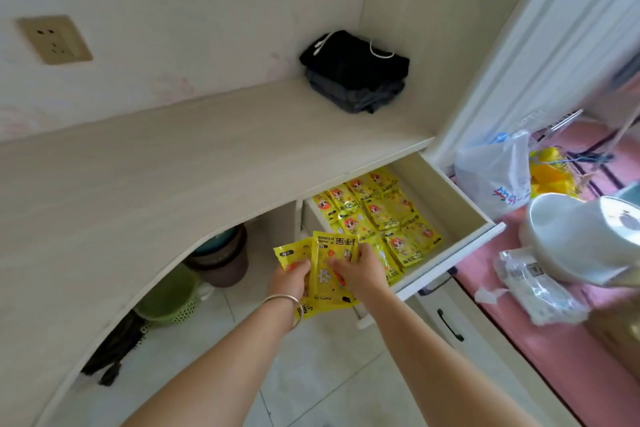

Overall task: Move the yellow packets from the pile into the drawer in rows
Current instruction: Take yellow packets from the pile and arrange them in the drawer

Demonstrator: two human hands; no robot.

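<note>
Several yellow packets [323, 265], a small fanned stack, sit between both hands just in front of the open drawer [446, 204], over the tiled floor [311, 374]. Left hand [290, 279], bangle [289, 305] on the wrist, grips the stack from the left with fingers curled over the packets' faces. Right hand [360, 270] pinches the front packet near its upper right corner, thumb on the printed face; looks like it is peeling one off the stack, though I cannot be sure.

Drawer already holds rows of packets [377, 215], laid flat, slightly overlapped, filling the left and middle. Bare drawer floor shows along the right wall. No pile shows apart from the held stack.

Handling, judged by look: flat foil-type sachets, light, glossy, so likely slippery against one another. Soft fill, bends a little, not fragile. Best hold is a pinch at an edge or corner seam, where the film is stiffest; a grip across the slick face risks the stack sliding apart. Lay each one flat and nudge it square against its neighbour.

Elsewhere: folded dark clothes [355, 74] on the bench [173, 163], buckets [221, 256] underneath it.
</note>
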